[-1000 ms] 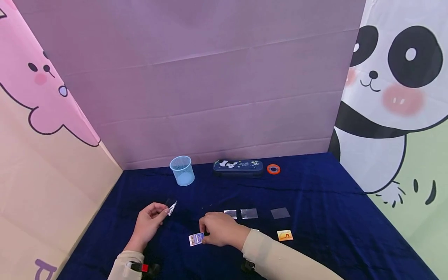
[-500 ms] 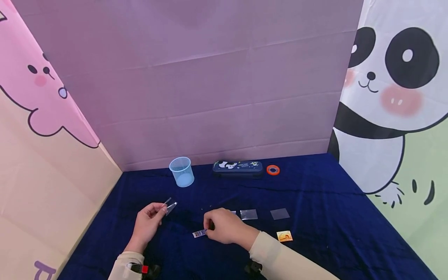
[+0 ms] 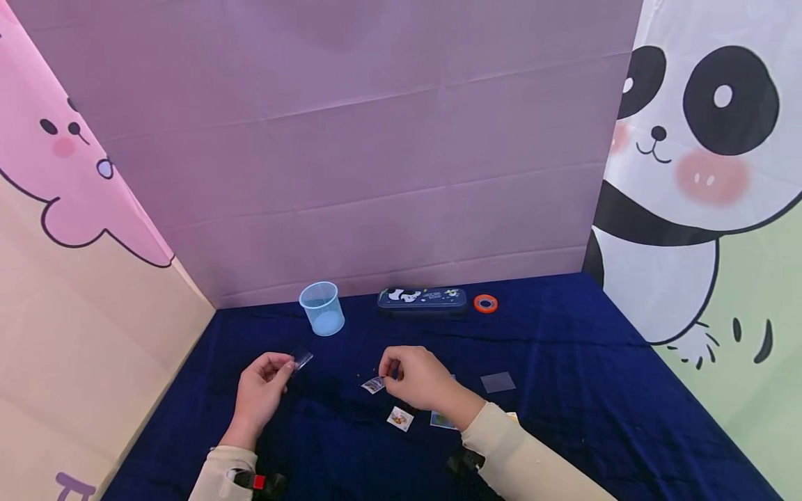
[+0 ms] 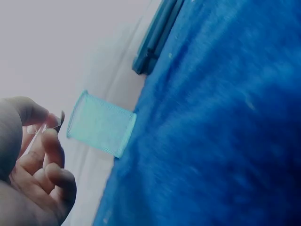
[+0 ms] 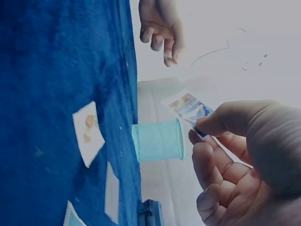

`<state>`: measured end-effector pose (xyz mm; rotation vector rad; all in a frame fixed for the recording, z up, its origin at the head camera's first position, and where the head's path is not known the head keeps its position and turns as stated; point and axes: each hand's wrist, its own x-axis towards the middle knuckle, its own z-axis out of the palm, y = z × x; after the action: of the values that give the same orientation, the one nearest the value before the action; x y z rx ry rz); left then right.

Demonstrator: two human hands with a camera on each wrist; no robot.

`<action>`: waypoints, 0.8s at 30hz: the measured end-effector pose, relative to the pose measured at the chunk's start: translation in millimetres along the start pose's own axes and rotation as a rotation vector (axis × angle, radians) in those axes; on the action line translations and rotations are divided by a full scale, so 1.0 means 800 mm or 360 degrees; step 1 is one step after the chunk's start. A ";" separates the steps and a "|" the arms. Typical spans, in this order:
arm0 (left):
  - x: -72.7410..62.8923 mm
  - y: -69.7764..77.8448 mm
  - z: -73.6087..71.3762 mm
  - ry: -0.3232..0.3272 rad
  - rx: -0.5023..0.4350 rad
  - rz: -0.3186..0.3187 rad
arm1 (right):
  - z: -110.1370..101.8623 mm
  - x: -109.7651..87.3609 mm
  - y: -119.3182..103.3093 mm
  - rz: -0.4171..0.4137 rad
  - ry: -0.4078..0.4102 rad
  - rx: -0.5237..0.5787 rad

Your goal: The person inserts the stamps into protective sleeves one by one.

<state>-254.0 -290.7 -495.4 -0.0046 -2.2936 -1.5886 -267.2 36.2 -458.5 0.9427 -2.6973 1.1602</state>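
My left hand (image 3: 260, 390) pinches a small clear plastic sleeve (image 3: 302, 359) between thumb and fingers, to the left above the dark blue cloth. Between the thumb and fingers of my right hand (image 3: 416, 379) is a small printed picture card (image 3: 374, 385), tilted and raised off the cloth. The right wrist view shows the same card (image 5: 186, 107) by one end, its printed face in sight. A gap separates card and sleeve. Below the right hand lie a white card with a small figure (image 3: 399, 419) and a blue-green card (image 3: 442, 420), partly covered by the right wrist.
Another clear sleeve (image 3: 498, 382) lies flat to the right. A yellow card (image 3: 513, 417) peeks out behind the right sleeve cuff. Along the back stand a light blue mesh pen cup (image 3: 322, 309), a panda pencil case (image 3: 422, 299) and an orange tape roll (image 3: 485, 303).
My right hand has lifted the picture card and carried it forward and slightly right, uncovering the white card. The left hand stays nearly in place, with the sleeve turned a little.
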 end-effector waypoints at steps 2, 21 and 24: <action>0.003 0.008 0.000 0.0000 0.0011 0.0026 | -0.006 0.001 -0.001 0.0010 0.0035 0.0008; 0.018 0.105 0.037 0.0070 0.0017 0.0351 | -0.080 -0.002 0.005 0.0094 0.0299 0.0301; 0.017 0.116 0.041 0.0053 -0.0021 0.0374 | -0.091 -0.003 0.010 0.0079 0.0328 0.0298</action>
<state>-258.0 -229.1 -417.8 -0.2405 -2.1663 -1.4724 -282.6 90.5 -412.0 0.7322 -2.4968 1.4535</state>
